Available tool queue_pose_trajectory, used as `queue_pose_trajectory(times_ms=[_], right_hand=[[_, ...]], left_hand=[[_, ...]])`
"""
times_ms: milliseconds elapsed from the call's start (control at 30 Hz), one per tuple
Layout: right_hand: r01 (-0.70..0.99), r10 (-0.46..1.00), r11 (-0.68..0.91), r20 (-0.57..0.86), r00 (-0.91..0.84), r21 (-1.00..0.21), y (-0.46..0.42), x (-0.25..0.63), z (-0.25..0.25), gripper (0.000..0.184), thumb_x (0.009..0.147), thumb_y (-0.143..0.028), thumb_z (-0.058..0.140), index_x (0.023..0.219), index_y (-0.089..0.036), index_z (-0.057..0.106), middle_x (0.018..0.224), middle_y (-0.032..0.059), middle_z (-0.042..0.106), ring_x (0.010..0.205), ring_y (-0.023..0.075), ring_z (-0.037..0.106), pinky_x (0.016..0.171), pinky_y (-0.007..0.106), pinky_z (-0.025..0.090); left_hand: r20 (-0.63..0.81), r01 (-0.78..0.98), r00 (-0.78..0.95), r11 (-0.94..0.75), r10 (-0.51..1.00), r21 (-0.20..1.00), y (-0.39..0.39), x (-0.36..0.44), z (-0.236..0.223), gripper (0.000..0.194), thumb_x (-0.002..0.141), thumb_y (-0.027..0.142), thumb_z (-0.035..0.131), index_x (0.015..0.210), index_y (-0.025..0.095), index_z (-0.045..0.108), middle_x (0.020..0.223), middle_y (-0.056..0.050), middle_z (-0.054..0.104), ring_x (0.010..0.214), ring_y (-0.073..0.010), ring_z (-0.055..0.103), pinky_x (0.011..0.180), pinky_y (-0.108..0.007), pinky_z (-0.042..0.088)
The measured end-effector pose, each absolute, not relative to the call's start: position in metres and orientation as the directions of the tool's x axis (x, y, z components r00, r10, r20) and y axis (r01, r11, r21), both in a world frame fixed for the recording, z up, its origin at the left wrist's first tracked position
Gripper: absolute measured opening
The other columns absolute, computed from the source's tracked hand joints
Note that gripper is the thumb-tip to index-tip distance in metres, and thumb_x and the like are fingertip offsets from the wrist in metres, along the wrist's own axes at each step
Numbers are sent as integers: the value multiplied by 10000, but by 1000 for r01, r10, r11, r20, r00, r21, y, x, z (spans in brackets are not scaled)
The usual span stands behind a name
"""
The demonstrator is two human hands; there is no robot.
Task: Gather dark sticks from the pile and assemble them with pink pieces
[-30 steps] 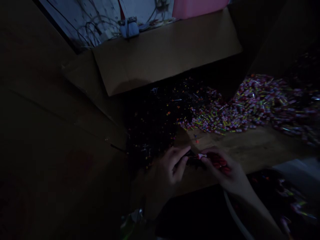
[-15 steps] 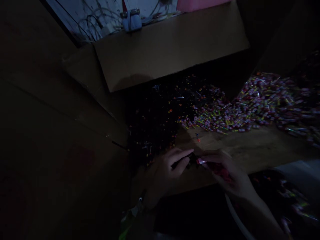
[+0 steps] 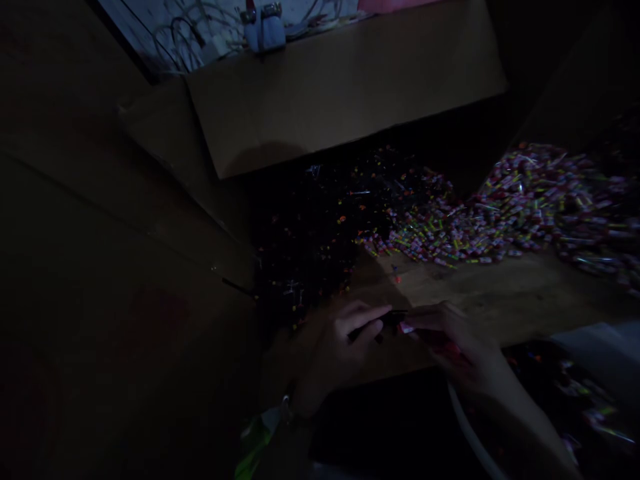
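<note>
The scene is very dark. My left hand [image 3: 340,350] and my right hand [image 3: 453,343] meet over a wooden board [image 3: 500,293]. Between their fingertips sits a small dark piece with a pink-white end [image 3: 397,323], pinched from both sides. My right hand also cups several small red pieces against its palm. A wide heap of small bright wrapped pieces [image 3: 505,213] lies beyond the hands, spreading to the right. A darker patch of similar small pieces [image 3: 320,227] lies to the left of the heap.
A big cardboard flap [image 3: 345,87] stands behind the heap. Above it are tangled cables and a pale blue object [image 3: 265,30]. A clear bag with more bright pieces [image 3: 590,393] sits at lower right. The left side is dark.
The view has tilted slightly, so the cardboard sits higher in the picture. Both hands stay together on the small piece, with the right hand turned a little lower.
</note>
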State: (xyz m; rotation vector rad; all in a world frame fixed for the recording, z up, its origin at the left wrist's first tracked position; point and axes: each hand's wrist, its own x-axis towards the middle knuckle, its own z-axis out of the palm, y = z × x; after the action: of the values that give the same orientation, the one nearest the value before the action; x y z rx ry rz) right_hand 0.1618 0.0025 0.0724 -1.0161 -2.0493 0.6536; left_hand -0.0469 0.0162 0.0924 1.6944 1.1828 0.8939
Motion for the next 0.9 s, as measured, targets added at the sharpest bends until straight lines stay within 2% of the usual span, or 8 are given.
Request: queue_pose_trajectory(times_ms=[200,400,633,900], right_hand=[[477,843,533,390,-371,-699,-2,161,73,298,842,-119,518,1086,-284,561,1049,37,667,934,214,618,794,345,478],[467,818,575,453,-354,-672,2,161,73,246,873,-133,484,1070,-253,569,996,63,674,898,205,626,747,336,489],[470,812,583,448,-375,-663,1,167,76,252,847,-94,495,1011,-261,588,933,41,682,850,184,640,700,293,499],[455,819,572,447,-360,-682,4,165,65,204,873,-179,490,1012,-248,622,961,54,696,866,197,648,742,316,496]], left_hand=[[59,354,304,-170,951,920,15,-51,90,270,871,229,541,1110,225,667,993,-54,662,904,-160,599,841,-261,447],[65,298,329,-170,942,939,11,-44,86,239,853,202,558,1045,198,701,944,-62,678,867,-164,610,808,-261,460],[13,301,270,-97,963,949,12,-41,79,258,861,197,549,1079,203,686,942,-52,661,835,-141,597,766,-231,454],[72,273,326,-167,943,947,12,-43,70,256,873,237,549,1092,217,679,911,-48,649,823,-138,594,738,-228,446]])
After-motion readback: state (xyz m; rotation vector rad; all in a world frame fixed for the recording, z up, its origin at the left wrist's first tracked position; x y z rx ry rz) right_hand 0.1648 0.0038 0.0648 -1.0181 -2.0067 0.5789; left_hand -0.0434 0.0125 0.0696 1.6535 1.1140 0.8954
